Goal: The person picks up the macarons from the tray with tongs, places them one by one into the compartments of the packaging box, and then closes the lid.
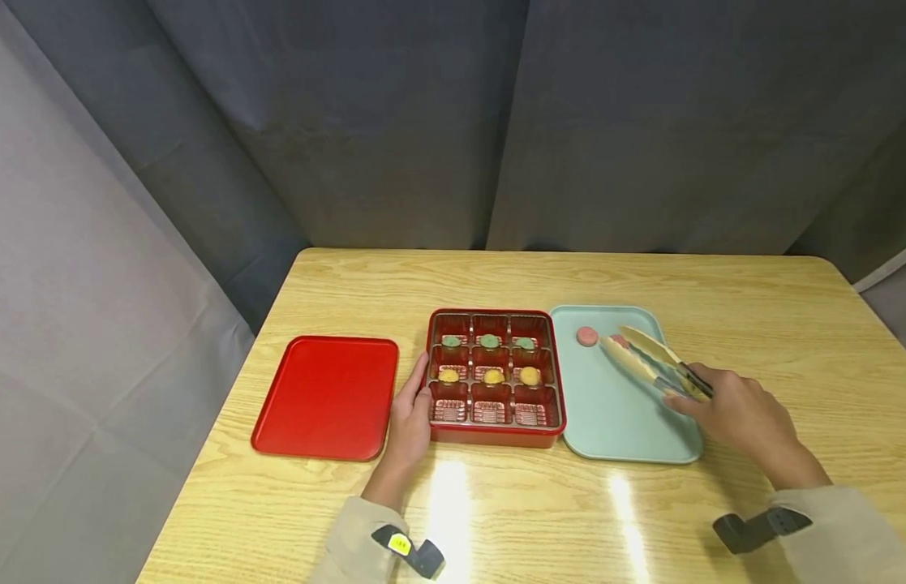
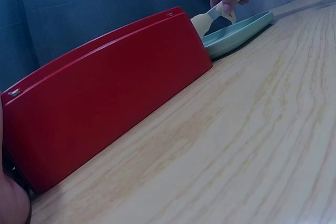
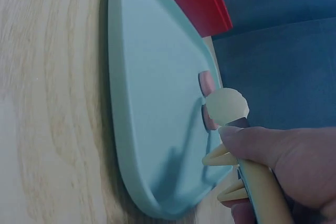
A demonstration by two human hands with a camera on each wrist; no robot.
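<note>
My right hand (image 1: pixel 740 410) grips a pair of tongs (image 1: pixel 646 369) with cream tips, over a pale green tray (image 1: pixel 606 422). The tong tips are spread around a pink round piece, macaron-like (image 1: pixel 619 341). Another pink piece (image 1: pixel 587 337) lies on the tray to its left. My left hand (image 1: pixel 409 426) rests along the left side of a red box (image 1: pixel 496 438), fingers straight against its wall. A clear divided insert fills the box: green round pieces (image 1: pixel 489 341) lie in the back row, yellow ones (image 1: pixel 493 376) in the middle row, and the front row compartments hold nothing.
A flat red square lid or tray (image 1: pixel 328 397) lies on the wooden table (image 1: pixel 511 519) to the left of my left hand. The green tray adjoins the box's right side. Dark curtains (image 1: pixel 394 122) hang behind the table.
</note>
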